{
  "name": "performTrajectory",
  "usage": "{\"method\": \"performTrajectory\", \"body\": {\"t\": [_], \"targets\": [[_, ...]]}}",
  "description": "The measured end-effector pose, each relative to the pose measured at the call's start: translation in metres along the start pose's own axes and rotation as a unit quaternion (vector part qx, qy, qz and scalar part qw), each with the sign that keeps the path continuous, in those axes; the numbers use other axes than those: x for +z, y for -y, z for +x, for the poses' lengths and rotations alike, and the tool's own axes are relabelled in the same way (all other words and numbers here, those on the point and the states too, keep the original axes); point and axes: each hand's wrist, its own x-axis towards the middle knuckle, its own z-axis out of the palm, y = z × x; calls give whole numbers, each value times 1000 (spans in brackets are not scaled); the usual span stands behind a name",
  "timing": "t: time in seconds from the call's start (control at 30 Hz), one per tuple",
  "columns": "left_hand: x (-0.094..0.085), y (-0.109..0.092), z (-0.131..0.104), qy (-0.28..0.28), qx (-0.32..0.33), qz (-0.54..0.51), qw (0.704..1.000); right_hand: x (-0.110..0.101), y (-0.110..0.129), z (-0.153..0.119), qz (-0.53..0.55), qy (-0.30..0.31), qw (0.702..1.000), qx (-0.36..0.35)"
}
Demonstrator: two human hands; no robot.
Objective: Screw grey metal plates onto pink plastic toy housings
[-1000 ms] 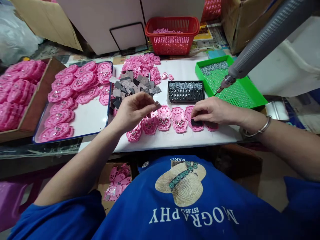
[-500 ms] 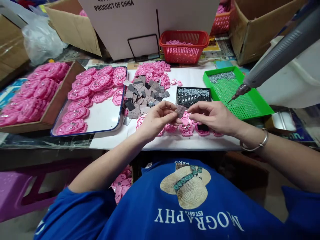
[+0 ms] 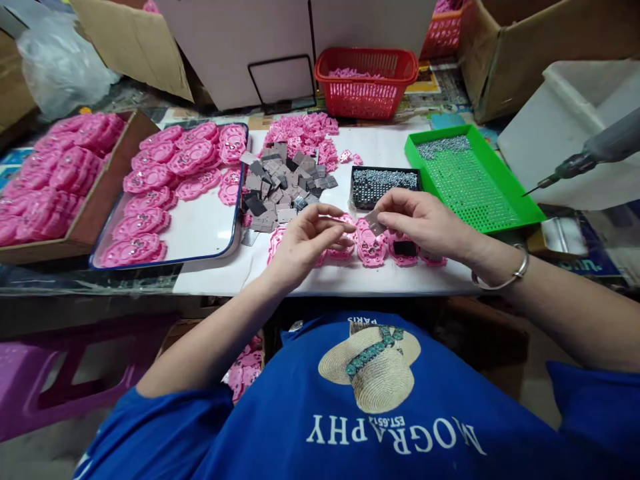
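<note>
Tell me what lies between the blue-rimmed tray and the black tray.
The head view shows a pile of flat grey and black pieces beside the blue-rimmed tray, then a strip of white paper before the black tray.

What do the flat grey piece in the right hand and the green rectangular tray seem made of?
Flat grey piece: perhaps matte plastic or card; dull face leaves that open.
Green rectangular tray: probably moulded plastic, low sheen; even colour and gridded holes suggest it.
</note>
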Motion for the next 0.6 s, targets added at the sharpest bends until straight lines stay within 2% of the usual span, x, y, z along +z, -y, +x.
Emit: {"method": "performTrajectory", "body": {"t": [0.1,0.2,0.33,0.6], "targets": [[-19,-4,-2,-57,33,46,997,-2,2,0,-116,65,991,6],[-34,-8,-4,-97,52,71,991,2,2,2,-176,100,979,6],[-46,-13,-7,-125,69,62,988,7,-2,4,-229,113,967,-7],[-63,-18,-1,-163,86,92,979,10,-14,6,-287,91,953,-38]]}}
